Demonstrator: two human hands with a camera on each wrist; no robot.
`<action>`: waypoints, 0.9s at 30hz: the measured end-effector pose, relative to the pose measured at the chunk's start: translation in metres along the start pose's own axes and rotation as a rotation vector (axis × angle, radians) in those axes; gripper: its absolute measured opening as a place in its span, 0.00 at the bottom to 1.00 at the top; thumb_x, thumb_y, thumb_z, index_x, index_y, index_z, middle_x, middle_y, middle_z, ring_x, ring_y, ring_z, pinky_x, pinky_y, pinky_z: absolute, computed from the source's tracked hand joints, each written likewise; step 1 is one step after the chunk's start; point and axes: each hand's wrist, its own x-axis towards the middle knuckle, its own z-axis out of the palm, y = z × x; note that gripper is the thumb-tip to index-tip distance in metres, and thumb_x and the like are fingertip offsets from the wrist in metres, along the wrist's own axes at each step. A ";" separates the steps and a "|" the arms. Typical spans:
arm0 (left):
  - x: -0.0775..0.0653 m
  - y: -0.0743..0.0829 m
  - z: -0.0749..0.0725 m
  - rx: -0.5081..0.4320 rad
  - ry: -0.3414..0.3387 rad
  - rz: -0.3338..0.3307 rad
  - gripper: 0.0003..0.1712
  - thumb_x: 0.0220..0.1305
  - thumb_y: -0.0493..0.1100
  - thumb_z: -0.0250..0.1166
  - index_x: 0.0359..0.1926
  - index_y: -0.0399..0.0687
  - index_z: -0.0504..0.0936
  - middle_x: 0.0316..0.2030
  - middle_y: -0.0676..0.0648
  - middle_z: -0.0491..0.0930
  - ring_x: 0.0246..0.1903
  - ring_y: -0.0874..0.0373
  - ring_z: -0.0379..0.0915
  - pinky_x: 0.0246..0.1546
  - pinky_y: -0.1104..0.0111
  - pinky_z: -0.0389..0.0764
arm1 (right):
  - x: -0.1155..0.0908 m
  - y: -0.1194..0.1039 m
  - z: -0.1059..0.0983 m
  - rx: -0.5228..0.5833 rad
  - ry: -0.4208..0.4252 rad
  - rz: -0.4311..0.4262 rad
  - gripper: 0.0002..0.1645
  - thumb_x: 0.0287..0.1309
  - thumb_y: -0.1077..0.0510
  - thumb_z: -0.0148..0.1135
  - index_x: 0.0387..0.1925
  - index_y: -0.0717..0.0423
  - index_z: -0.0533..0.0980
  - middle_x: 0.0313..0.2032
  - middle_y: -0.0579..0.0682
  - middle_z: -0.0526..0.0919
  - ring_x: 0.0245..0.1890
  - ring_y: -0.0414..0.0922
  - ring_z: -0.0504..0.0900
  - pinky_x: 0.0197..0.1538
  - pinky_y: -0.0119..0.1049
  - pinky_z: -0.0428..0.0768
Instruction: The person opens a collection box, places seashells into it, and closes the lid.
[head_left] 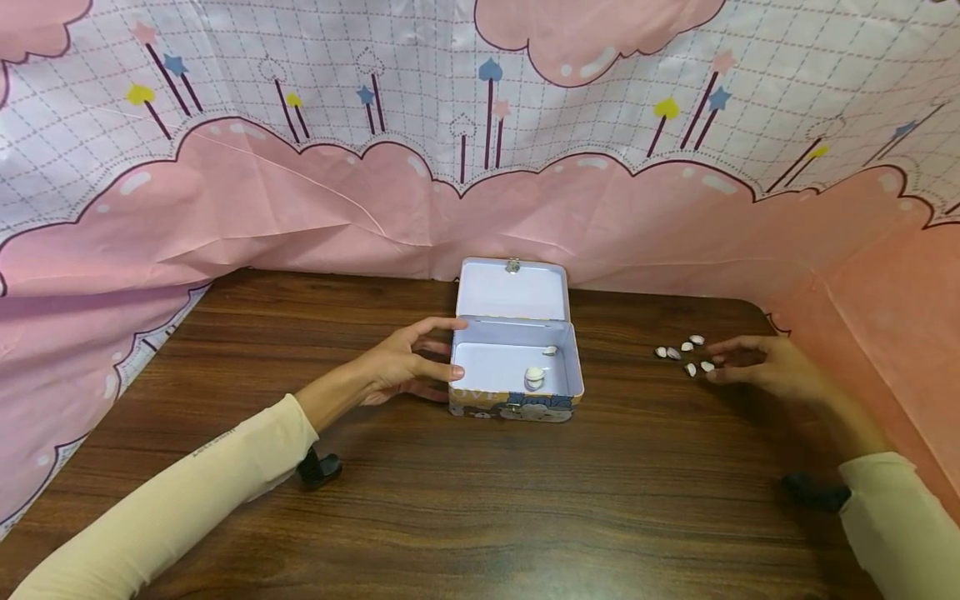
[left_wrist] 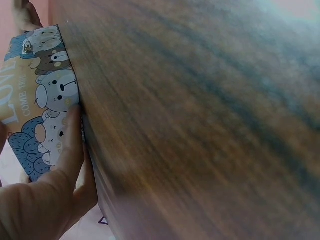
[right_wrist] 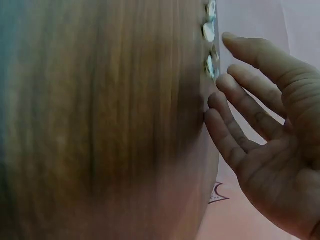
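A small hinged tin box (head_left: 517,407) stands on the table with its lid (head_left: 512,292) raised at the back. Bears and lettering decorate its front. Inside, a white seashell (head_left: 534,375) lies near the front, and another shell (head_left: 550,350) lies by the back wall. My left hand (head_left: 405,358) rests on the box's left side, fingers spread and fairly straight, fingertips touching the rim and wall. To the right, several seashells (head_left: 687,347) lie loose on the wood. My right hand (head_left: 757,362) hovers beside them, thumb and fingers apart, its fingertips close to the nearest shell (head_left: 707,367).
The dark wooden table (head_left: 480,500) ends at a pink patterned cloth (head_left: 337,225) hung behind it. An orange-pink cloth (head_left: 885,308) rises along the right side, near the right forearm. Black straps or mounts (head_left: 318,471) show below the wrists.
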 end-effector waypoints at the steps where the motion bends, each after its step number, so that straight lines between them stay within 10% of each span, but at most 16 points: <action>1: 0.000 0.000 0.000 0.001 -0.001 0.000 0.50 0.70 0.31 0.78 0.86 0.62 0.69 0.81 0.30 0.60 0.66 0.35 0.80 0.62 0.41 0.94 | 0.000 0.002 -0.001 -0.002 -0.011 -0.006 0.31 0.70 0.49 0.81 0.67 0.60 0.85 0.55 0.59 0.94 0.47 0.26 0.85 0.46 0.24 0.84; 27: 0.002 -0.001 0.001 0.001 0.001 -0.005 0.51 0.71 0.31 0.78 0.87 0.62 0.67 0.81 0.30 0.60 0.67 0.34 0.80 0.61 0.41 0.94 | 0.014 0.024 0.003 0.105 -0.074 0.063 0.27 0.71 0.52 0.81 0.64 0.60 0.87 0.46 0.41 0.92 0.46 0.32 0.81 0.49 0.21 0.78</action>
